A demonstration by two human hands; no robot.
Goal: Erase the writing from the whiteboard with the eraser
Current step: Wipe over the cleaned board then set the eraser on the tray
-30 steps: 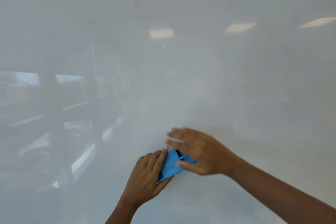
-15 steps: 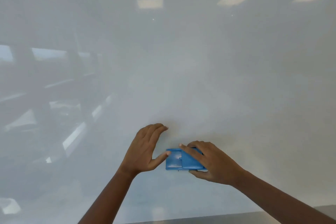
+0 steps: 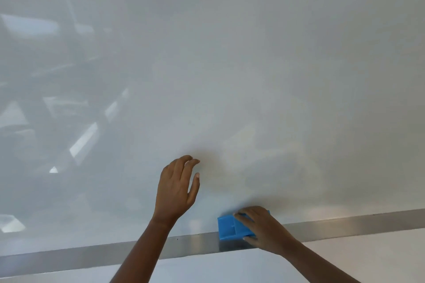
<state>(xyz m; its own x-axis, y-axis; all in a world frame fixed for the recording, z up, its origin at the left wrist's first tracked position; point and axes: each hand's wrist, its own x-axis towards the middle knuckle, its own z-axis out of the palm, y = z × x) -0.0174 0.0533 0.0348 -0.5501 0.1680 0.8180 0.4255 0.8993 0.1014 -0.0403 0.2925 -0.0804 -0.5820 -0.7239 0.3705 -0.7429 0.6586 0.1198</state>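
A glossy whiteboard (image 3: pixel 230 64) fills almost the whole view; I see no writing on it, only reflections of ceiling lights and windows. A blue plastic eraser (image 3: pixel 228 227) lies flat against the board's bottom edge, just above the metal rail. My right hand (image 3: pixel 262 228) covers the eraser's right half and grips it with fingers on top and thumb below. My left hand (image 3: pixel 178 187) is raised to the left of it, fingers loosely spread, fingertips near the board, holding nothing.
A brushed metal rail (image 3: pixel 345 225) runs along the board's lower edge from left to right. Below it is a plain pale wall (image 3: pixel 230 266).
The left hand let go of the eraser and lifted away to the left. The right hand carried the eraser down and right to the bottom rail. The view tilted downward.
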